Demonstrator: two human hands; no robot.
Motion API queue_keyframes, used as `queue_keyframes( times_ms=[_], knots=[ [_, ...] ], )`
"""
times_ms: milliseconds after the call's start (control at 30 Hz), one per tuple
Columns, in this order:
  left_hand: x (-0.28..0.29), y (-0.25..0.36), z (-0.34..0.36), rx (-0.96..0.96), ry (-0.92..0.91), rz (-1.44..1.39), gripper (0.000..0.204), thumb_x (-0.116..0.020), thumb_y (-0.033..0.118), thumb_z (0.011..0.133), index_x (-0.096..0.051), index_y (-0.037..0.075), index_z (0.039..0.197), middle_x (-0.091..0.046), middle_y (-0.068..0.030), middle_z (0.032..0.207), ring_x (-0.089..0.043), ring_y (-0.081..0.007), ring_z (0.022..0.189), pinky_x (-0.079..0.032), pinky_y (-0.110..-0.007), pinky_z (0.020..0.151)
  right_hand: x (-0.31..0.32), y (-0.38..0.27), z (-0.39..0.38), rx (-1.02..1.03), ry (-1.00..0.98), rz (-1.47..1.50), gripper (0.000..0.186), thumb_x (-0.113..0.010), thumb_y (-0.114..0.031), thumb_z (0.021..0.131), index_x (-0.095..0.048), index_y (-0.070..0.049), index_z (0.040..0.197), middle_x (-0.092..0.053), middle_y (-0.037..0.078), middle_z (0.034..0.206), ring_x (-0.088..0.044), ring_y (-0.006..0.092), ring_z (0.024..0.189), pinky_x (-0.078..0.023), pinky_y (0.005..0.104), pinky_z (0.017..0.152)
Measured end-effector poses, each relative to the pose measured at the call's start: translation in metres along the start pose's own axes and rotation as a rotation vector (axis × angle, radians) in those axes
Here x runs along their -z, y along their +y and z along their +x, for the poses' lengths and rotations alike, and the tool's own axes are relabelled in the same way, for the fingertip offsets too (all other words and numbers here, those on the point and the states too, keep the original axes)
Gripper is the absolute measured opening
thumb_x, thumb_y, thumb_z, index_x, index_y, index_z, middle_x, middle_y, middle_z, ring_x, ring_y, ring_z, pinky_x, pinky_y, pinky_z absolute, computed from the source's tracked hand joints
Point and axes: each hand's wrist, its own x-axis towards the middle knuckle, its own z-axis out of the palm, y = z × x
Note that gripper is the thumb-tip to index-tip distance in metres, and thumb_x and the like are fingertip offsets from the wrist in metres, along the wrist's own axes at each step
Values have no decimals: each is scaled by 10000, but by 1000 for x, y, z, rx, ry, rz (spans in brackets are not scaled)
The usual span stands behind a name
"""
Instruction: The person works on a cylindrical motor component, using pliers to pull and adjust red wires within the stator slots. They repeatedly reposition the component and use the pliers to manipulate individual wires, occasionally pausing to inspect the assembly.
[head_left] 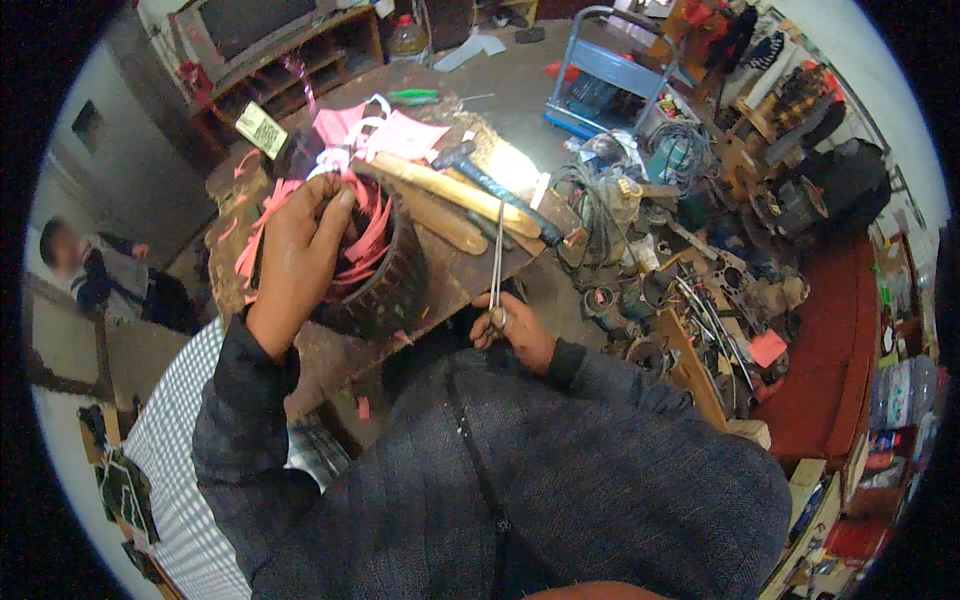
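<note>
On the worktable (330,372) stands a round dark motor stator (392,292) with a ribbed outer wall. Pink strips (372,235) line its inside and stick up over the rim. My left hand (305,245) is over its near left side, with fingertips pinched together at the strips; whatever lies between them is hidden. My right hand (515,332) is beside the table's front edge, closed around the looped end of a long thin metal tool (497,250), like scissors or forceps, pointing away from me. Pink sheets (405,138) lie behind the stator.
Wooden bars (440,185) and a dark-handled hammer (495,180) lie right of the stator. A yellow card (262,130) stands behind it. Cables (590,205) and metal parts (715,290) crowd the right floor, near a blue trolley (610,75). A person (115,275) is at the left.
</note>
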Motion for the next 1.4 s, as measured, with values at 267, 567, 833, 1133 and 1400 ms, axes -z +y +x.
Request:
queue_keyframes(
  times_ms=[267,567,833,1133,1400],
  knots=[
    [1,2,3,-245,77,186,243,-609,209,1033,-676,-18,978,-616,-65,702,-559,-131,636,-456,-307,619,-2,-3,-1,0,6,-30,589,-485,-491,1092,-465,2,1414,-681,126,1034,-675,195,921,-546,341,841],
    [28,-6,12,11,44,-61,148,-623,143,1040,-689,19,995,-676,-20,740,-633,-76,643,-489,-231,598,-2,-1,-1,34,-15,14,651,-485,-542,1080,-470,17,1414,-682,155,1044,-671,211,911,-544,347,857],
    [88,-5,19,-34,350,-257,179,-614,128,1038,-682,-28,1091,-710,-94,896,-684,-140,727,-520,-240,636,1,2,2,9,-19,24,668,-510,-567,1062,-472,3,1409,-685,161,1060,-675,216,926,-552,357,862],
    [132,-2,-5,-93,498,-129,205,-618,150,1044,-691,-29,1115,-742,-112,935,-726,-189,783,-533,-267,670,0,7,6,26,-9,63,547,-529,-475,1081,-508,-13,1372,-699,154,1007,-689,221,896,-559,352,829],
    [149,1,-14,-23,471,-230,224,-597,167,1054,-678,-37,1093,-728,-127,913,-720,-206,816,-537,-285,676,2,8,8,8,0,25,567,-518,-493,1081,-504,-15,1385,-700,148,1015,-690,218,897,-555,348,827]
  ],
)
